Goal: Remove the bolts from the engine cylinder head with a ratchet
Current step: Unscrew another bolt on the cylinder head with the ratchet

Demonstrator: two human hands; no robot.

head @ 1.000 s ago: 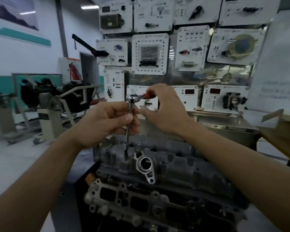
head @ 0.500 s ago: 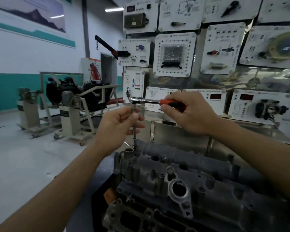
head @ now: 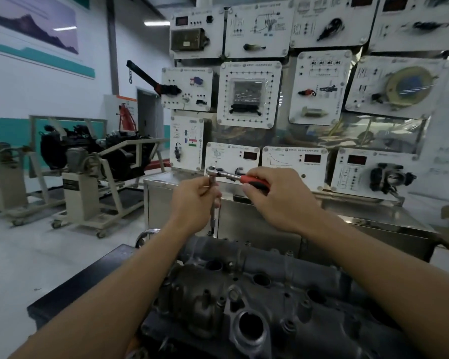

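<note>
The grey cylinder head [head: 270, 288] fills the lower middle of the view, with several bolts standing along its top. A ratchet [head: 227, 174] with a red and black handle sits level above the head's far left corner. Its long extension bar [head: 212, 211] runs straight down to a bolt at that corner. My right hand [head: 278, 198] grips the handle. My left hand [head: 195, 203] holds the extension bar just under the ratchet head, fingers curled round it.
A steel cabinet [head: 257, 226] stands right behind the head, below a wall of white training panels [head: 249, 94]. Engines on wheeled stands [head: 88, 172] are at the left across open floor. The head rests on a dark bench [head: 70, 288].
The view has shifted left, so the head now sits lower and further right. The ratchet handle has swung out to the right, and my right hand has slid along it.
</note>
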